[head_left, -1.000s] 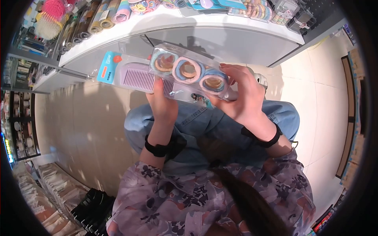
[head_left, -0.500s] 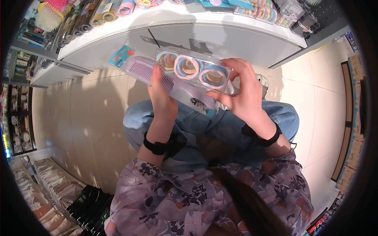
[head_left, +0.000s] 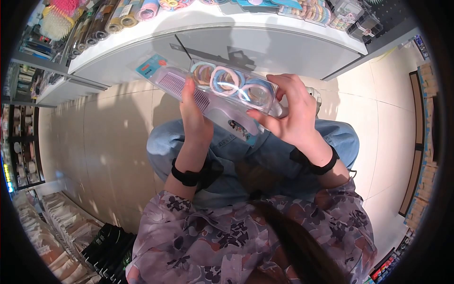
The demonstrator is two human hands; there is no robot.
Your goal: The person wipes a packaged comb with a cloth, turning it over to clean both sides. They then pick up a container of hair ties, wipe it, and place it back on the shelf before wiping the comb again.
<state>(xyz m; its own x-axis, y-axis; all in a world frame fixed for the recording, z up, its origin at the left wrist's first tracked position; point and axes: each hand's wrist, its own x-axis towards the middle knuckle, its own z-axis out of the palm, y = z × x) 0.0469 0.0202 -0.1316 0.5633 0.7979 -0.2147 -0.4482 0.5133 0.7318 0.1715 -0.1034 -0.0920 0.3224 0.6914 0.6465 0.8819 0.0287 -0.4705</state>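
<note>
A clear box of pastel hair ties point(head_left: 231, 84) is held up in front of me, tilted down to the right. My right hand point(head_left: 294, 110) grips its right end between thumb and fingers. On the left, my left hand point(head_left: 195, 113) has its thumb at the box's left end. Beneath the box lies a packaged lilac comb point(head_left: 172, 81) with a blue card top, running diagonally; my left hand holds it too, its other fingers hidden behind the packages.
A white shelf point(head_left: 189, 21) with rolled packs and hair ties stands ahead. Hanging packs point(head_left: 61, 227) and black items point(head_left: 109, 246) are at the lower left. A rack point(head_left: 428, 142) stands at the right, above the tiled floor point(head_left: 109, 142).
The box of hair ties has tilted slightly, and the rings inside have shifted, with new glare on the lid. The comb package has moved a little to the right.
</note>
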